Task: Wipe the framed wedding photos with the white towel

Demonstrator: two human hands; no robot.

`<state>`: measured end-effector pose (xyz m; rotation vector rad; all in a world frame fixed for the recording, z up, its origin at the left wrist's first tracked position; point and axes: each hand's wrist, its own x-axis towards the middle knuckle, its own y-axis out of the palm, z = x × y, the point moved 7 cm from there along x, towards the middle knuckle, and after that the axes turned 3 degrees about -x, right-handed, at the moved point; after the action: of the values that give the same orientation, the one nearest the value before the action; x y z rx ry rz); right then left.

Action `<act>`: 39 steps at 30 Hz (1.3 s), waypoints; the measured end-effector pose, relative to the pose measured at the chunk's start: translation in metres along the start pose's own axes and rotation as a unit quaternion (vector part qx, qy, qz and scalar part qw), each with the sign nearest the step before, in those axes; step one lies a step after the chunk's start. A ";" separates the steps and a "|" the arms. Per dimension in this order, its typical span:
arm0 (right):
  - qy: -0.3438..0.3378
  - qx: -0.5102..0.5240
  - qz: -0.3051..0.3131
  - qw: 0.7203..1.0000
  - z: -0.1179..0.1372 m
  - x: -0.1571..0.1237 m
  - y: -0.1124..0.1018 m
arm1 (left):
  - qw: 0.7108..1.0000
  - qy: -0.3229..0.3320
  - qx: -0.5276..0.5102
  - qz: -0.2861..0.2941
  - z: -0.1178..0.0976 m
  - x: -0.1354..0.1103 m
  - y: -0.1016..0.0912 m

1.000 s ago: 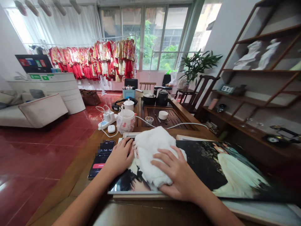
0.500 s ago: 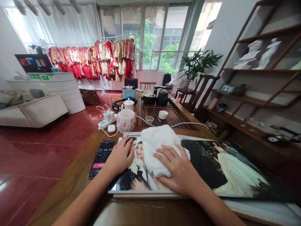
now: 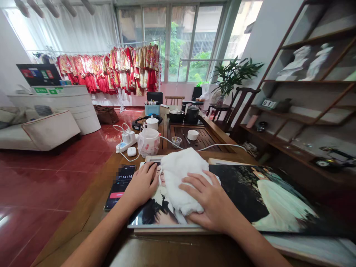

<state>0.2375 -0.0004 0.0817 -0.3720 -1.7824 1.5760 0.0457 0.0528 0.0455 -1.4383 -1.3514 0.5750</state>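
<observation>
My right hand (image 3: pixel 207 198) presses down on a folded white fluffy towel (image 3: pixel 178 178), its fingers across the top and the thumb along the near edge. Under the towel is a glossy framed photo print (image 3: pixel 164 211) of a couple, partly covered by it. My left hand (image 3: pixel 142 182) lies on the print's left side, fingers extended, gripping nothing. To the right is a second large print (image 3: pixel 278 200) with a pale gown on a dark background; its left part is hidden by the towel and my right hand.
A phone (image 3: pixel 120 189) with a running timer lies left of the print. Behind stand a power strip (image 3: pixel 126 140), a bag-lined container (image 3: pixel 149 141), a lidded white cup (image 3: pixel 152 122) and a tea tray (image 3: pixel 178 132) holding a white bowl (image 3: pixel 193 135). A white cable (image 3: pixel 222 145) crosses the table.
My right hand has slid slightly left and the towel with it, covering more of a pictured face. My left hand has stayed in place.
</observation>
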 end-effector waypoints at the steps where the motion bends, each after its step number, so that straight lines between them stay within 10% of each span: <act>1: 0.010 -0.003 0.001 1.000 -0.003 0.000 0.000 | 1.000 -0.001 0.000 0.001 0.000 0.000 0.000; 39: -0.041 -0.005 0.015 0.999 -0.006 -0.002 0.008 | 0.998 -0.020 0.048 0.029 -0.002 0.000 0.001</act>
<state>0.2410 0.0051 0.0738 -0.3452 -1.8549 1.6250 0.0479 0.0522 0.0452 -1.3978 -1.2978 0.7014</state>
